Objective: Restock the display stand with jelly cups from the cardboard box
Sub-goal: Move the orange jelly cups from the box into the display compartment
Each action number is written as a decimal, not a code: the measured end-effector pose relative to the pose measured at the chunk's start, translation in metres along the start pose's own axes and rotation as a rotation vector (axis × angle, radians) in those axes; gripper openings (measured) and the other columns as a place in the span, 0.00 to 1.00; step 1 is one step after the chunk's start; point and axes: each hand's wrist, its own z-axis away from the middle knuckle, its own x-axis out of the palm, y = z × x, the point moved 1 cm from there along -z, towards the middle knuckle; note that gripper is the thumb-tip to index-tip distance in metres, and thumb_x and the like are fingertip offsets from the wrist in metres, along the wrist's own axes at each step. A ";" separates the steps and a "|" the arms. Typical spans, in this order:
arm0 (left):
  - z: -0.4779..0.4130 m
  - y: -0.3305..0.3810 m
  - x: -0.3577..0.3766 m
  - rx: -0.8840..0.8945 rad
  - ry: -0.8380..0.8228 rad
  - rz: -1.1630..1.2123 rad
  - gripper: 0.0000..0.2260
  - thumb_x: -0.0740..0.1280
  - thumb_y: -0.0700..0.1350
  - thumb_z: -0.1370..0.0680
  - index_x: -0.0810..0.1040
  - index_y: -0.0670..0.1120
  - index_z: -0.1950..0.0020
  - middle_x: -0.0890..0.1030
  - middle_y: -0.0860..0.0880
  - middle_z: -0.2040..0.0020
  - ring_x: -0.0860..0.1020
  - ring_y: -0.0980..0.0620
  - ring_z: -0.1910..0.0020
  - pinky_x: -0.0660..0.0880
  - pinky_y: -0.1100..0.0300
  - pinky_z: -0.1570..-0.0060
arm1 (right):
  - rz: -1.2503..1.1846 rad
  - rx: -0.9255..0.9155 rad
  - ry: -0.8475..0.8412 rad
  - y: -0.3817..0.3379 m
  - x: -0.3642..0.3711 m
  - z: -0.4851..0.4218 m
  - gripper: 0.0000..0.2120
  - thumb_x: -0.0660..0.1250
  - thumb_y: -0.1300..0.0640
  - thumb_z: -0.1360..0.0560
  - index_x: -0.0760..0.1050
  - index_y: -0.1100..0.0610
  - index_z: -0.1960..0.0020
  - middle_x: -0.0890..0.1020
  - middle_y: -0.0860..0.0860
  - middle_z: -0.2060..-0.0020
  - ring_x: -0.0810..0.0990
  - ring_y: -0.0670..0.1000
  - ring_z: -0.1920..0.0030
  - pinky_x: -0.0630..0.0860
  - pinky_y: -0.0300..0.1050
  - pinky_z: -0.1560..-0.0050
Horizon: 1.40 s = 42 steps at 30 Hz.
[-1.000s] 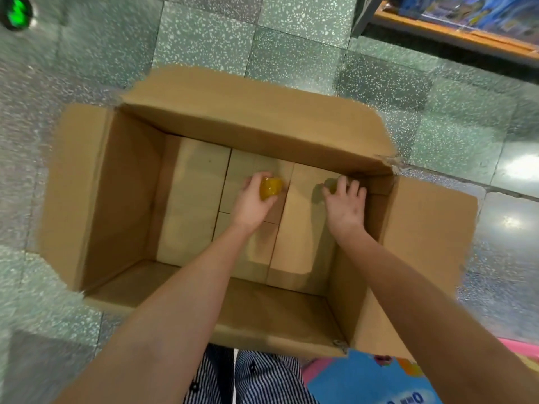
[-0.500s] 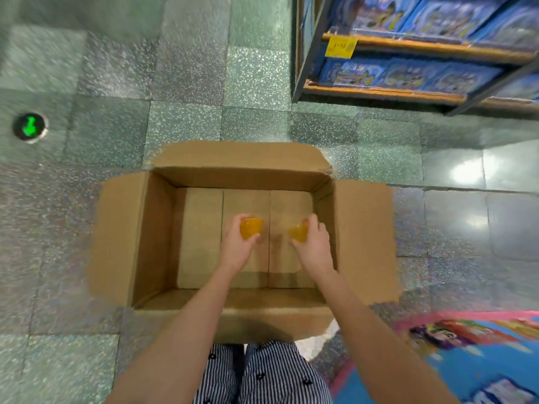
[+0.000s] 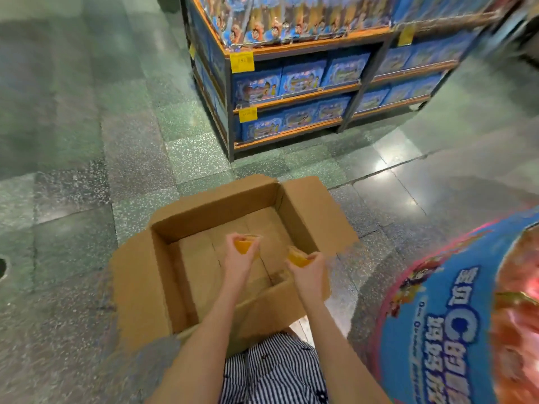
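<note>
An open cardboard box [image 3: 140, 281] stands on the floor in front of me, and its visible bottom is bare. My left hand [image 3: 237, 262] grips an orange jelly cup [image 3: 244, 245] above the box's middle. My right hand [image 3: 309, 272] grips a second orange jelly cup [image 3: 297, 257] over the box's right side. Both cups are held up at about the level of the box's rim. The round display stand [image 3: 437, 310], blue with a pink rim and printed lettering, fills the lower right, and blurred red-orange contents show in its top.
A store shelf [image 3: 294, 97] stacked with blue packages and yellow price tags stands beyond the box. Green speckled floor tiles [image 3: 73, 199] spread to the left and behind. My striped trousers [image 3: 271, 371] show below the box. A dark round floor fitting [image 3: 2, 266] sits at the far left edge.
Both hands rose from the box's bottom to rim height, each with a jelly cup. The view lifted and swung right, bringing the shelf and the display stand into sight.
</note>
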 end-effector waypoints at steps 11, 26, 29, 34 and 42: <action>0.082 0.029 0.054 0.129 -0.292 -0.052 0.29 0.72 0.48 0.25 0.63 0.47 0.27 0.72 0.48 0.38 0.73 0.48 0.38 0.69 0.54 0.38 | -0.317 0.069 0.274 0.052 -0.105 0.073 0.35 0.75 0.56 0.30 0.64 0.52 0.28 0.76 0.51 0.42 0.77 0.50 0.48 0.78 0.50 0.44; 0.340 -0.024 0.248 0.313 -0.783 -0.417 0.40 0.74 0.49 0.27 0.56 0.46 0.21 0.59 0.43 0.24 0.64 0.42 0.27 0.66 0.49 0.33 | -0.494 0.381 0.695 0.279 -0.308 0.225 0.40 0.74 0.55 0.34 0.64 0.58 0.25 0.71 0.58 0.34 0.75 0.57 0.39 0.75 0.53 0.41; 0.396 -0.048 0.279 0.352 -0.860 -0.481 0.40 0.75 0.49 0.28 0.58 0.45 0.22 0.58 0.42 0.25 0.66 0.42 0.30 0.68 0.55 0.38 | -0.487 0.425 0.749 0.328 -0.341 0.245 0.42 0.73 0.50 0.39 0.65 0.61 0.28 0.73 0.59 0.38 0.77 0.60 0.43 0.77 0.59 0.44; 0.467 -0.068 0.317 0.406 -0.956 -0.575 0.38 0.76 0.48 0.28 0.60 0.45 0.24 0.61 0.42 0.27 0.69 0.43 0.33 0.68 0.53 0.40 | -0.427 0.464 0.781 0.376 -0.390 0.280 0.25 0.74 0.59 0.33 0.71 0.65 0.40 0.75 0.58 0.46 0.75 0.61 0.42 0.74 0.58 0.42; 0.513 -0.081 0.362 0.518 -1.048 -0.729 0.38 0.76 0.47 0.28 0.59 0.45 0.25 0.60 0.44 0.30 0.70 0.44 0.35 0.67 0.59 0.45 | -0.366 0.505 0.821 0.420 -0.420 0.285 0.36 0.78 0.53 0.34 0.65 0.64 0.34 0.69 0.56 0.39 0.67 0.56 0.35 0.69 0.53 0.34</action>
